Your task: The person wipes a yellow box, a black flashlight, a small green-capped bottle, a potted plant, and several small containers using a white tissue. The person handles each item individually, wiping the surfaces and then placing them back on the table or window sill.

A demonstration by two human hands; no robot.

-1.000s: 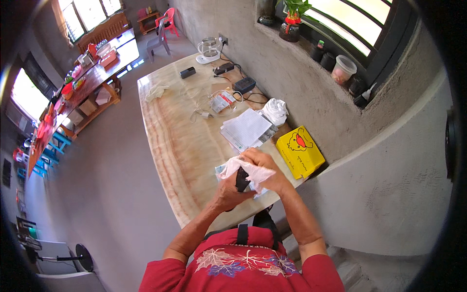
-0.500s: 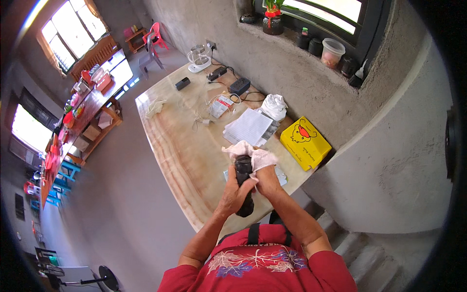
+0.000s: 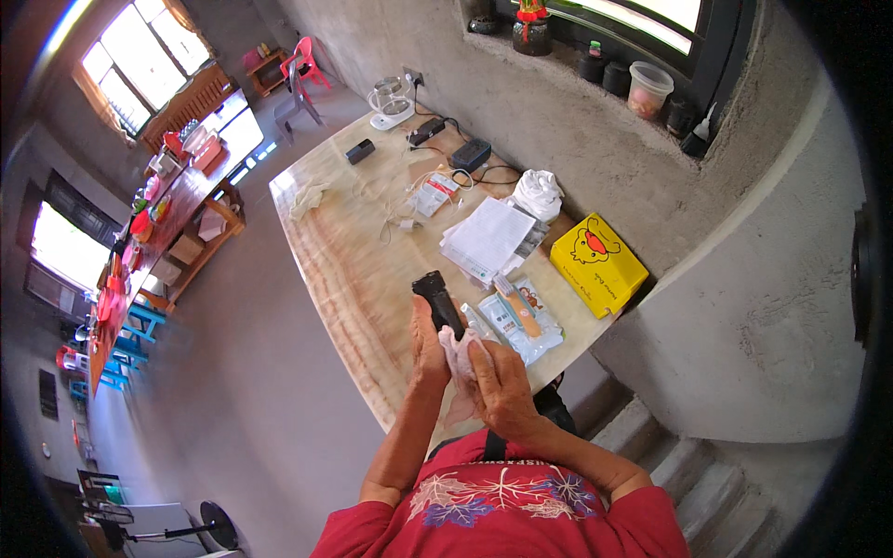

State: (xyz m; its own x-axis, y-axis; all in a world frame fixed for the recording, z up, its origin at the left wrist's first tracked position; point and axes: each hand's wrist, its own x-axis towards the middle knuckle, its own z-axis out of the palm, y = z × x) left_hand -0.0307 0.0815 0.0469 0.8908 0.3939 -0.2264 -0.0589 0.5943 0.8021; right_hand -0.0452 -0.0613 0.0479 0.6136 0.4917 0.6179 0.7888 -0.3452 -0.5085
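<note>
My left hand (image 3: 428,349) is closed round a long, glossy black object (image 3: 442,305), its ridged far end pointing up and away from me; its exact kind I cannot make out. A pale pink cloth (image 3: 460,372) covers the near end of it and hangs down in folds. My right hand (image 3: 505,389) pinches this cloth against the black object. Just beyond my right hand lie a blue-and-white packet (image 3: 526,346), a brush with a wooden handle (image 3: 523,312) and a pale tube (image 3: 477,323).
Papers (image 3: 488,237), a yellow box (image 3: 598,265) and a white plastic bag (image 3: 538,194) are on the marble-patterned table (image 3: 326,265). Farther back are cables, a black adapter (image 3: 472,154) and a glass kettle (image 3: 391,102). Concrete steps (image 3: 688,474) are at the right.
The pink cloth has moved from the far end of the black object to its near end. My right hand has come back toward me, uncovering the packet and brush.
</note>
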